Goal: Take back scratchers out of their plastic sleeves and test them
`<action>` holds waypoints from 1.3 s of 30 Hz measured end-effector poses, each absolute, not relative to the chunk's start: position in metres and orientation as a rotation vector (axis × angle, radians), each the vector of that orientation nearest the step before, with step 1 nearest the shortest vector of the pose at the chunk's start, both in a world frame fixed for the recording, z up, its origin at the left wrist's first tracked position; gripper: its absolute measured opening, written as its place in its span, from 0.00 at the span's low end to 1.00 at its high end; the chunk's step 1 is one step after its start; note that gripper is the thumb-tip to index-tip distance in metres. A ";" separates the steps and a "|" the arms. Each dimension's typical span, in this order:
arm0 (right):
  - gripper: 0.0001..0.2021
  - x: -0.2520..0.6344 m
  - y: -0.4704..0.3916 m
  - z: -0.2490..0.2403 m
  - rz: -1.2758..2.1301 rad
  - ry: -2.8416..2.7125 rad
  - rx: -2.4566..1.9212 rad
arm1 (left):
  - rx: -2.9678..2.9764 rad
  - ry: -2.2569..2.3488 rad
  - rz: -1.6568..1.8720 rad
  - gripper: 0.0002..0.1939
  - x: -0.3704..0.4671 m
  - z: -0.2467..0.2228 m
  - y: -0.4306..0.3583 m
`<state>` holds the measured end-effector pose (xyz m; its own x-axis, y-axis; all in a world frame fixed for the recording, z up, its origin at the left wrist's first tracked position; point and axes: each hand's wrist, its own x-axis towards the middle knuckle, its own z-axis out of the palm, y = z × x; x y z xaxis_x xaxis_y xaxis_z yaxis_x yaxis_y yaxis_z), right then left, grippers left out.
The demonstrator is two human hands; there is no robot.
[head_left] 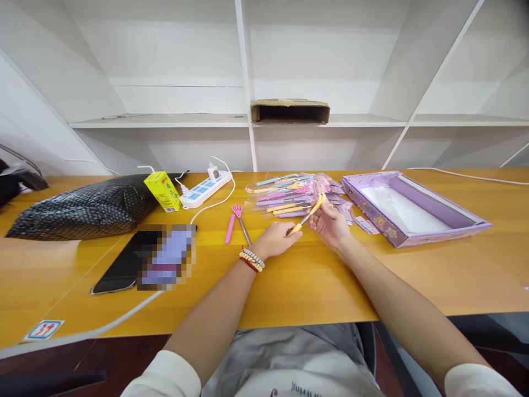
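My left hand (276,240), with bracelets at the wrist, is closed around the yellow handle of a yellow scratcher (306,218) with a metal shaft. The fingers of my right hand (329,223) are at its curved yellow head, at the other end. Just beyond my hands lies a pile of bagged scratchers (285,194) in blue, pink, purple and yellow. A pink scratcher head on a metal shaft (237,210) lies left of my left hand, beside a loose pink handle (230,229).
An open purple box (399,240) lies at the right, near a small pink card (366,225). At the left are a white power strip (206,189), a yellow drink carton (163,193), a black wrapped package (86,207) and a dark phone (124,264). A cardboard box (290,103) sits on the shelf.
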<state>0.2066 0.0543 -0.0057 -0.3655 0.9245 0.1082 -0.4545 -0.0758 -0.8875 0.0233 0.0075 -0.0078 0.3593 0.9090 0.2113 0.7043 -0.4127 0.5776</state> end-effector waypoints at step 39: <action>0.24 0.276 0.093 0.025 0.946 -0.752 -0.872 | 2.366 2.073 0.729 0.26 -0.022 0.029 0.012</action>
<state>0.2762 0.0931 0.0246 0.3950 0.9044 0.1612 -0.3615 0.3143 -0.8778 -0.0225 0.0122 0.0287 0.0758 0.9193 0.3861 0.9587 -0.1737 0.2254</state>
